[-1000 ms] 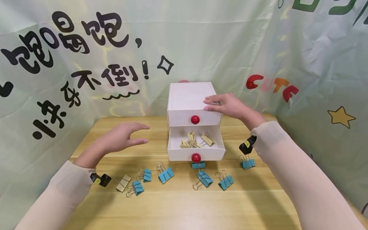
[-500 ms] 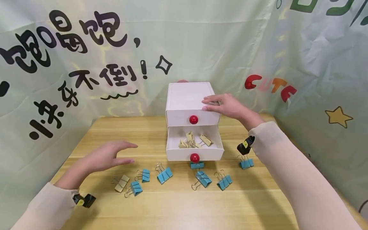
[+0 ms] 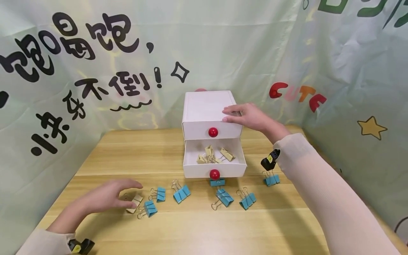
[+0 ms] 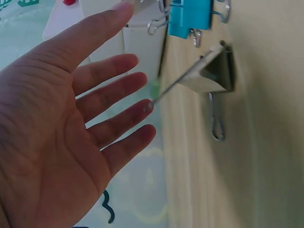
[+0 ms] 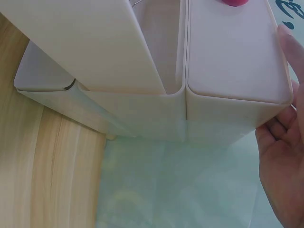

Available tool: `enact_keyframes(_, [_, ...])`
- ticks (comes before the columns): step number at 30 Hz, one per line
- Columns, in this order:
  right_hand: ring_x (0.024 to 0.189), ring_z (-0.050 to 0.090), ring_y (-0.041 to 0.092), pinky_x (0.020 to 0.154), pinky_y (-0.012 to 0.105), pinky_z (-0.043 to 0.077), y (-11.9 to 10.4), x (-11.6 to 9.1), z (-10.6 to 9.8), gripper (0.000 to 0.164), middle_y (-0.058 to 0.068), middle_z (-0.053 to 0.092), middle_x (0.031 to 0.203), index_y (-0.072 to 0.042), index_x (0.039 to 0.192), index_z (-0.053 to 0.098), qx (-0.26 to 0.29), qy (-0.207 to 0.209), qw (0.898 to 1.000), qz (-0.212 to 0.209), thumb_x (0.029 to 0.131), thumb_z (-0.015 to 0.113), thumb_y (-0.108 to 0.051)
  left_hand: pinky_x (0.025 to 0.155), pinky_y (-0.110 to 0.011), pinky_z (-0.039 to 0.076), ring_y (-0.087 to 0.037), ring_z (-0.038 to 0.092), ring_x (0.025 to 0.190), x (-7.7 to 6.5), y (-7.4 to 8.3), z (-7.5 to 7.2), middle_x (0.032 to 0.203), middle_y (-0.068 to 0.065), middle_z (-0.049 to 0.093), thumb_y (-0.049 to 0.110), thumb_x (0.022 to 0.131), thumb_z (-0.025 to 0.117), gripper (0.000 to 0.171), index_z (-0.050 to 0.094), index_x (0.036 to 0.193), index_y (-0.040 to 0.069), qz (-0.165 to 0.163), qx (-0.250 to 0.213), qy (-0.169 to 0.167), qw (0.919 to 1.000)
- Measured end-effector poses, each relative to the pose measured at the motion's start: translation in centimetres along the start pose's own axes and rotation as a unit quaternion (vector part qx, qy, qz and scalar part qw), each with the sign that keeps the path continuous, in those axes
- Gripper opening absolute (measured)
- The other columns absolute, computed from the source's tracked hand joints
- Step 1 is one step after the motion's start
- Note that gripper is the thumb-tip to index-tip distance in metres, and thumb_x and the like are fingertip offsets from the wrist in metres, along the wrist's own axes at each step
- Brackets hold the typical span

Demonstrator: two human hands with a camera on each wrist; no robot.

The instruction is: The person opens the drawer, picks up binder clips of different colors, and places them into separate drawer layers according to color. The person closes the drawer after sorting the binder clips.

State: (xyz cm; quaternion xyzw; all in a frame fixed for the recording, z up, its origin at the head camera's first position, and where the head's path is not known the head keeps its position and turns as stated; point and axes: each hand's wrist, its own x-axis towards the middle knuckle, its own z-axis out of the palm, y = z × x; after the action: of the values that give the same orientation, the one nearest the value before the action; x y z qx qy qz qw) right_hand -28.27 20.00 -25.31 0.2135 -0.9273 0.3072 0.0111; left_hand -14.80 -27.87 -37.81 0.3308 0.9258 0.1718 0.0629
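Note:
My left hand hovers over the table beside a beige binder clip, thumb and fingers spread apart. In the left wrist view the palm faces the camera with nothing gripped; one wire handle of that beige clip overlaps a fingertip, and I cannot tell if they touch. My right hand rests on the top right edge of a white drawer box, fingers fairly straight. The box's lower drawer is pulled out and holds several beige binder clips. Its upper drawer is closed.
Blue binder clips lie about: one close to the beige one, others such as this blue clip in the middle, and a blue clip at the right. One blue clip sits partly under the open drawer's front. A printed cloth hangs behind.
My left hand has moved down and to the left, from beside the box to the beige clip on the table. The right hand stays on the box. The view has shifted slightly.

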Motion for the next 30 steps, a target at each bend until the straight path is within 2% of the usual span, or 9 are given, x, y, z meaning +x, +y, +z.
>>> enact_keyframes(3, [0.127, 0.046, 0.025, 0.100, 0.048, 0.043, 0.1, 0.0, 0.1, 0.062, 0.001, 0.054, 0.141, -0.019, 0.132, 0.064, 0.002, -0.004, 1.000, 0.002, 0.083, 0.071, -0.056, 0.094, -0.052, 0.046, -0.029, 0.057, 0.118, -0.6, -0.4, 0.5, 0.128, 0.000, 0.061, 0.056, 0.081, 0.072, 0.062, 0.063, 0.128, 0.016, -0.010, -0.019, -0.012, 0.9997])
enact_keyframes(9, [0.128, 0.045, 0.025, 0.102, 0.048, 0.042, 0.1, 0.1, 0.2, 0.062, 0.001, 0.054, 0.141, -0.018, 0.133, 0.064, -0.002, -0.002, 1.000, -0.002, 0.084, 0.071, -0.055, 0.094, -0.049, 0.047, -0.027, 0.059, 0.114, -1.1, -0.8, 1.5, 0.125, -0.002, 0.063, 0.055, 0.078, 0.075, 0.067, 0.062, 0.127, 0.010, -0.027, -0.045, -0.025, 0.9983])
enact_keyframes(16, [0.128, 0.046, 0.025, 0.102, 0.048, 0.042, 0.0, 0.1, 0.0, 0.060, 0.003, 0.054, 0.141, -0.017, 0.133, 0.064, -0.006, -0.002, 1.000, -0.004, 0.085, 0.072, -0.052, 0.091, -0.042, 0.050, -0.019, 0.060, 0.109, -1.4, -1.1, 1.9, 0.123, 0.002, 0.064, 0.054, 0.077, 0.076, 0.068, 0.062, 0.128, 0.010, -0.028, -0.041, -0.034, 0.9982])
enact_keyframes(21, [0.131, 0.044, 0.024, 0.104, 0.047, 0.040, 0.0, 0.2, -0.1, 0.060, 0.001, 0.054, 0.141, -0.018, 0.133, 0.063, -0.005, -0.004, 1.000, -0.005, 0.085, 0.071, -0.053, 0.091, -0.044, 0.050, -0.021, 0.061, 0.109, -1.6, -1.5, 2.2, 0.123, 0.000, 0.064, 0.040, 0.079, 0.080, 0.059, 0.063, 0.127, 0.010, -0.017, -0.024, -0.013, 0.9995])
enact_keyframes(24, [0.133, 0.042, 0.024, 0.105, 0.048, 0.039, 0.1, 0.2, -0.1, 0.062, 0.001, 0.053, 0.142, -0.018, 0.134, 0.063, -0.004, -0.004, 1.000, -0.005, 0.085, 0.070, -0.055, 0.091, -0.046, 0.050, -0.023, 0.061, 0.109, -1.5, -1.7, 2.2, 0.121, 0.000, 0.065, 0.032, 0.078, 0.082, 0.055, 0.064, 0.125, 0.011, -0.022, -0.010, 0.002, 0.9997])
enact_keyframes(30, [0.131, 0.043, 0.025, 0.104, 0.048, 0.040, 0.0, 0.2, -0.2, 0.062, 0.001, 0.053, 0.142, -0.018, 0.134, 0.062, -0.001, -0.008, 1.000, -0.003, 0.085, 0.071, -0.053, 0.089, -0.046, 0.051, -0.024, 0.063, 0.106, -1.2, -1.8, 2.2, 0.117, 0.000, 0.067, 0.037, 0.078, 0.081, 0.052, 0.065, 0.122, 0.012, -0.040, 0.000, 0.005, 0.9992])
